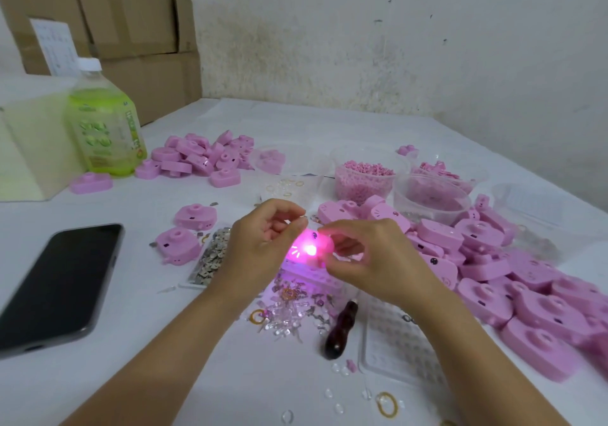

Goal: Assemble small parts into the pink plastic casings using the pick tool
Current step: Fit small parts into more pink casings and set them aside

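A pink casing [312,248] glows brightly between my two hands at the middle of the table. My right hand [365,257] grips it from the right with curled fingers. My left hand [263,241] is beside its left edge, thumb and forefinger pinched together above it; what they pinch is too small to tell. The pick tool [340,330], with a dark wooden handle, lies on the table below my right hand, held by neither. Small clear and metal parts [289,310] are scattered under my hands.
A large heap of pink casings [500,274] fills the right side; a smaller heap [204,155] lies far left. Tubs of pink pieces [365,175] stand behind. A phone [59,281] lies at left, a green bottle [105,123] and cardboard boxes [131,30] beyond.
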